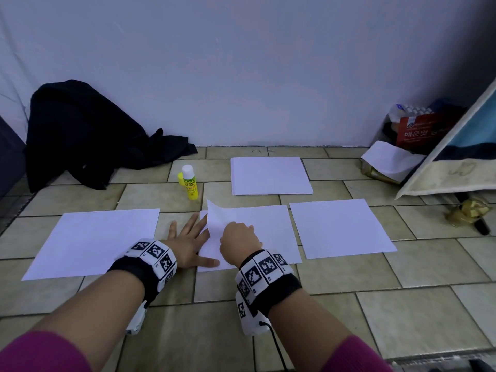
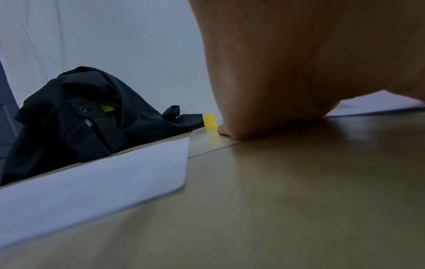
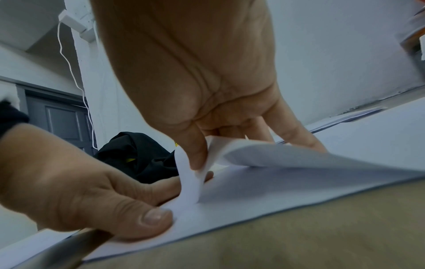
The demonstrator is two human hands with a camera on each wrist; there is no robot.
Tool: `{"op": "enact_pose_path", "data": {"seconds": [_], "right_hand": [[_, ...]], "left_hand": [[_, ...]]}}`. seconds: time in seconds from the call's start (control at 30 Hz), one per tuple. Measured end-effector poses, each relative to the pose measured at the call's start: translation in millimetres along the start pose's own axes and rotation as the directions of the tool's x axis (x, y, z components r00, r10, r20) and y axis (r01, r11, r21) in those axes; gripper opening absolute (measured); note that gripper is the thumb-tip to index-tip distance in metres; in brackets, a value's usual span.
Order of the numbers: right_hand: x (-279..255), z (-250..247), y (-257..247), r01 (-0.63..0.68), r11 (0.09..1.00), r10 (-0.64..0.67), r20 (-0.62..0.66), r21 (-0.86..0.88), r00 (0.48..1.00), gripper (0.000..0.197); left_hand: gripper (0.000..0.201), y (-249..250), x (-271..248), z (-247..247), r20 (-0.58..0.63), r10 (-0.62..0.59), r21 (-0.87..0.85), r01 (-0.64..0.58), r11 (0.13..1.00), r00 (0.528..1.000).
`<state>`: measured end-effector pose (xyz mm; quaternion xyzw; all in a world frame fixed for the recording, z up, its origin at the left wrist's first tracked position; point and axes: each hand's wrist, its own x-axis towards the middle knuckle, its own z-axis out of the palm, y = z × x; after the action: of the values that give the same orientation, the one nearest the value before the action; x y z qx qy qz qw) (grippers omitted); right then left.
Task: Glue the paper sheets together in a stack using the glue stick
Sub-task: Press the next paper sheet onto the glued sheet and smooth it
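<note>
Two white sheets lie stacked at the floor's centre. My right hand pinches the left edge of the top sheet and curls it upward. My left hand lies flat with spread fingers, its thumb pressing the lower sheet down at the near left corner. Single sheets lie to the left and right. A paper stack rests farther back. The yellow glue stick stands upright behind my hands, its yellow cap beside it.
A black garment is heaped against the wall at the back left. Boxes and packets and a leaning board crowd the back right corner. Everything lies on a tiled floor.
</note>
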<state>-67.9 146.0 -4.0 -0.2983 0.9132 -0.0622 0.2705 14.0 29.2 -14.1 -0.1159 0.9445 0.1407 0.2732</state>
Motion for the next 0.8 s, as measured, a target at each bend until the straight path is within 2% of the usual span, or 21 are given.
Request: {"op": "enact_pose_path", "data": {"seconds": [0.23,0.8], "right_hand": [[-5.2,-4.3,3.2,0.051,0.998,-0.052,-0.026,-0.025,0.998,0.037],[0.0,2.8,1.3,-0.006,1.000,0.007,-0.049,0.025,0.999,0.042]], "left_hand": [[0.153,-0.9,2.0,-0.5,0.012,0.002,0.001,-0.002,1.000,1.000],[0.154,0.3,1.6,-0.1,0.011,-0.002,0.001,0.002,1.000,1.000]]}}
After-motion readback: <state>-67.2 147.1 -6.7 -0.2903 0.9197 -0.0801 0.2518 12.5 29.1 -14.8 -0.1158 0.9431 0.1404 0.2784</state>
